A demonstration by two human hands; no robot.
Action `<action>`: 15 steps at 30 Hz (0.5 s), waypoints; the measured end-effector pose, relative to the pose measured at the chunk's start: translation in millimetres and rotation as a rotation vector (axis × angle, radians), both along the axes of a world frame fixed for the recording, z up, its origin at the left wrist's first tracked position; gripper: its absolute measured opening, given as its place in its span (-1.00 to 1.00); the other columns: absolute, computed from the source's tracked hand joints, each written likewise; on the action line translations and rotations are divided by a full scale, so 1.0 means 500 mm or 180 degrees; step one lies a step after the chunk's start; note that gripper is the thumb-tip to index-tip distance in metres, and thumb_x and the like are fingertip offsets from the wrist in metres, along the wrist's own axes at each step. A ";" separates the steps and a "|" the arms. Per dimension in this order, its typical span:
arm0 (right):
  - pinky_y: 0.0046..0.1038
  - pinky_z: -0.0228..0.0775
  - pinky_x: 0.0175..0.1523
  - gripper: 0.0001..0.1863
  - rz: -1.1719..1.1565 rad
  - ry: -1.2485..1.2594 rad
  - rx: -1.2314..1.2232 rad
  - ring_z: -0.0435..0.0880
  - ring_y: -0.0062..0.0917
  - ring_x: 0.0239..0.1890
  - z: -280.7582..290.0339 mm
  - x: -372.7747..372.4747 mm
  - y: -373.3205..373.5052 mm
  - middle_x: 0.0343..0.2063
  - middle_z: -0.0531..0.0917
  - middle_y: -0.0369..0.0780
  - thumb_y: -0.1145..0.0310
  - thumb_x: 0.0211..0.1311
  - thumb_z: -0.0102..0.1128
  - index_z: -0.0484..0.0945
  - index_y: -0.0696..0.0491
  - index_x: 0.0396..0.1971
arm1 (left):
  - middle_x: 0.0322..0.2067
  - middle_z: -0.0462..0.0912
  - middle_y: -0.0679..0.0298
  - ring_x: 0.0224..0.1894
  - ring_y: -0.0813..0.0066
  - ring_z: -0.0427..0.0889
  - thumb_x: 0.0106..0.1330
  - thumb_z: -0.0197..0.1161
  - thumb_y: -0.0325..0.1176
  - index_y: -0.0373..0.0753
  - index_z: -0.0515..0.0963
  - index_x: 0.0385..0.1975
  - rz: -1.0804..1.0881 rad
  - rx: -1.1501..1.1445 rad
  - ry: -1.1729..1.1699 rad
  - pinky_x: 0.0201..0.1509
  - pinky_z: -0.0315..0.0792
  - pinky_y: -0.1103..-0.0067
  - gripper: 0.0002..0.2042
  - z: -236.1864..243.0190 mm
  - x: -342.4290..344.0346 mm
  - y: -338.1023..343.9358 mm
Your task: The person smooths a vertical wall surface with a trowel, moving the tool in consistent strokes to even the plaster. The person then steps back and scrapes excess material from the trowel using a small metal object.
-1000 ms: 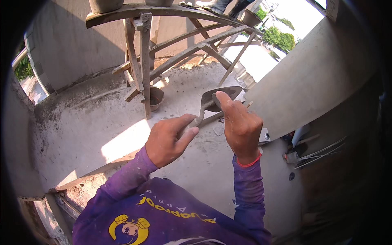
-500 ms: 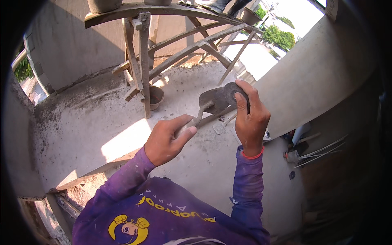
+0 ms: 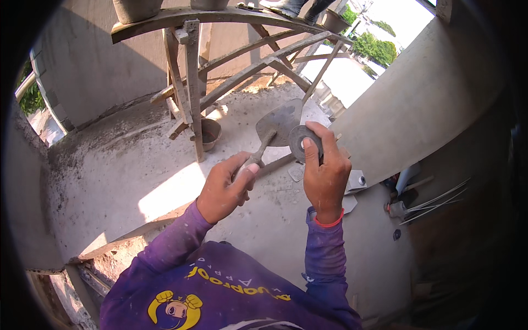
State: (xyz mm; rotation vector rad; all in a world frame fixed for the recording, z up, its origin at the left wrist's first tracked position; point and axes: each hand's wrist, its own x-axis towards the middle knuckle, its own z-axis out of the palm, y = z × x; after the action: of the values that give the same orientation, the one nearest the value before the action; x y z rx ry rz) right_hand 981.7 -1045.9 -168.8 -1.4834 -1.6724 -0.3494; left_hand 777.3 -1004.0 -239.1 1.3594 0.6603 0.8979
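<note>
Ahead, a wooden scaffold (image 3: 190,82) and bucket (image 3: 209,133) stand on the concrete floor (image 3: 110,170) while my left hand (image 3: 223,190) grips a grey, mortar-crusted trowel (image 3: 278,125) and my right hand (image 3: 324,170) pinches a dark disc (image 3: 300,142).

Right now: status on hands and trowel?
Left hand grips trowel handle. Right hand holds grey disc against blade edge. Wooden scaffold behind, apart.

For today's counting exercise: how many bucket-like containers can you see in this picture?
3: two grey buckets on the scaffold plank at top, one small bucket on the floor by the scaffold post. Others may be hidden.
</note>
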 end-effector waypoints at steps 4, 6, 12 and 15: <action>-0.22 0.63 -0.16 -0.72 -0.0015 0.0315 0.0227 0.86 -0.10 -0.23 -0.010 -0.008 0.010 -0.20 0.84 -0.03 0.46 0.52 0.27 0.67 0.05 0.16 | -0.51 0.53 0.38 -0.58 0.66 0.53 0.67 0.14 -0.13 -0.29 0.63 0.02 -0.0054 -0.0075 -0.0076 -0.50 0.44 0.62 -0.68 0.001 0.008 -0.006; -0.23 0.64 -0.14 -0.74 0.0222 -0.0050 -0.0340 0.87 -0.14 -0.22 -0.027 -0.008 0.006 -0.14 0.84 -0.03 0.46 0.55 0.24 0.66 0.10 0.15 | -0.50 0.51 0.40 -0.56 0.66 0.51 0.67 0.12 -0.10 -0.29 0.62 0.03 -0.0064 -0.0135 -0.0056 -0.47 0.46 0.62 -0.66 0.008 0.006 -0.007; -0.21 0.66 -0.09 -0.73 -0.0012 0.0301 0.0282 0.87 -0.10 -0.17 -0.020 0.003 0.017 -0.12 0.84 -0.02 0.47 0.52 0.26 0.67 0.07 0.15 | -0.50 0.48 0.45 -0.54 0.68 0.49 0.66 0.09 -0.06 -0.27 0.61 0.05 -0.0144 -0.0128 0.0077 -0.43 0.49 0.63 -0.63 0.006 0.007 -0.006; -0.22 0.67 -0.09 -0.73 0.0381 -0.0029 0.0113 0.89 -0.13 -0.16 -0.034 -0.004 0.019 -0.10 0.84 -0.01 0.46 0.54 0.25 0.66 0.11 0.15 | -0.50 0.48 0.44 -0.54 0.68 0.49 0.66 0.10 -0.05 -0.27 0.61 0.04 -0.0093 -0.0144 0.0027 -0.44 0.48 0.63 -0.62 0.003 0.008 -0.003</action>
State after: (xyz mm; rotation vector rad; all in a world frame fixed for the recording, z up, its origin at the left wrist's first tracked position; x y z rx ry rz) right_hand 979.8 -1036.6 -185.7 -1.3507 -1.7446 -0.3194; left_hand 781.2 -1005.6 -237.7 1.3300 0.6618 0.8495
